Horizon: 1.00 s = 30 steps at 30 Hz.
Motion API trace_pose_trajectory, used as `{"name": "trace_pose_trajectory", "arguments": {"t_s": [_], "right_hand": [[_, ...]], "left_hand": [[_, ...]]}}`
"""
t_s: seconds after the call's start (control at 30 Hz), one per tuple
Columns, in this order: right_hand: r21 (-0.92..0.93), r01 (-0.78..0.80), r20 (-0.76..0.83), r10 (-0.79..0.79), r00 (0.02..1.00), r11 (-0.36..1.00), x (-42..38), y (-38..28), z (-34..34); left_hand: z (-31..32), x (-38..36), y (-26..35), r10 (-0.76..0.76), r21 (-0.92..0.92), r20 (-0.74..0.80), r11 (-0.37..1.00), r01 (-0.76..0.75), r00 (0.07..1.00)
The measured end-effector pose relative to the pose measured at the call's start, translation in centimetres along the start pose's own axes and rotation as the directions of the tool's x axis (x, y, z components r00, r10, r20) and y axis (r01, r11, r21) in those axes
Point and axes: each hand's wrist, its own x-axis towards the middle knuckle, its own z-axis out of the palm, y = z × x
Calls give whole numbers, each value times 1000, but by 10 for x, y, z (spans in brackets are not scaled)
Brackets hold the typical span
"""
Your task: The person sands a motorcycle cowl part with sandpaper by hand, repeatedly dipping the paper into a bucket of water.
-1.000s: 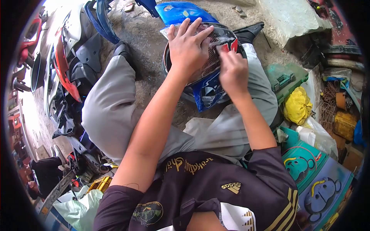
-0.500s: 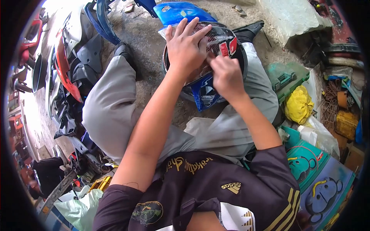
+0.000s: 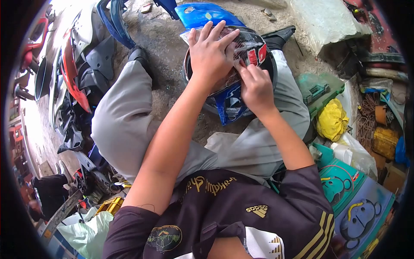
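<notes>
A glossy blue motorcycle body panel (image 3: 210,14) with red, white and dark net-patterned graphics rests over a round, dark-rimmed support (image 3: 272,73) between the knees. My left hand (image 3: 211,54) lies flat on the patterned part, fingers spread, pressing on it. Just right of it, my right hand (image 3: 256,86) is closed, with its fingertips pinched together against the panel's surface. Whatever the pinch holds, if anything, is too small or hidden. A red and white sticker (image 3: 255,56) shows beyond the right fingertips. The panel's lower blue point (image 3: 222,108) hangs toward me.
Several loose fairings, including a red one (image 3: 72,77), lie at the left. A green tool case (image 3: 321,93), a yellow bag (image 3: 333,120) and a teal box (image 3: 340,183) stand at the right. A pale stone block (image 3: 327,26) is at the upper right.
My right hand has shifted slightly; its fingertips, blurred before, now show pinched at the panel. My left hand stays spread on the panel.
</notes>
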Motion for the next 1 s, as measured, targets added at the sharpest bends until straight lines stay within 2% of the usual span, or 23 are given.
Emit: {"name": "trace_pose_trajectory", "arguments": {"t_s": [0.1,0.13,0.23,0.3,0.37,0.4,0.43,0.5,0.53,0.57,0.63,0.7,0.73,0.77,0.83,0.87,0.9,0.97,1.0], "right_hand": [[69,-221,-131,229,965,973,13,20,-2],[192,-267,-130,294,947,944,12,23,2],[265,-112,-203,169,964,958,-1,0,17],[135,-251,-132,268,954,959,0,12,12],[202,-281,-243,326,913,938,9,38,16],[191,-329,-113,353,929,925,13,24,5],[179,-128,-155,157,975,975,9,18,7],[120,-59,-52,66,996,991,3,7,4],[87,-101,-54,106,993,991,8,16,-1],[134,-264,-68,274,959,955,12,29,0],[90,-247,-82,255,964,965,15,26,3],[141,-19,-60,28,998,990,7,2,4],[93,-38,-27,41,999,995,6,3,3],[73,-91,-63,95,993,993,10,10,0],[242,-280,-174,325,929,929,22,30,6],[158,-307,-89,323,942,939,13,26,8],[137,-146,-100,160,982,980,8,17,8],[99,-55,-28,58,998,994,2,2,3],[82,-83,-51,88,995,993,8,6,-5]], "left_hand": [[1,2,3,9,8,12,1000,-9,1000],[0,2,3,2,2,12,1000,-2,1000],[1,2,3,-4,-17,12,1000,4,1000],[2,2,1,0,-29,10,1000,0,1000],[-1,0,2,-4,-16,16,1000,4,1000],[-2,2,3,-2,-10,13,1000,2,1000],[-1,2,2,-5,-13,7,1000,6,1000],[-1,0,0,-11,-24,-1,1000,11,1000],[-1,1,0,-7,-25,2,1000,7,1000],[-1,1,1,-3,-21,8,1000,3,1000],[0,2,2,0,-8,15,1000,0,1000],[0,2,1,-1,-7,-1,1000,1,1000],[-1,1,0,-1,-8,-5,1000,1,1000],[0,0,0,6,-9,3,1000,-6,1000],[-1,2,2,13,-8,6,1000,-13,1000],[-2,2,3,2,0,9,1000,-2,1000],[-2,1,1,-2,-9,0,1000,2,1000],[-1,-2,-3,-5,-33,-9,999,5,1000],[-2,-2,-2,-2,-25,2,1000,2,1000]]}}
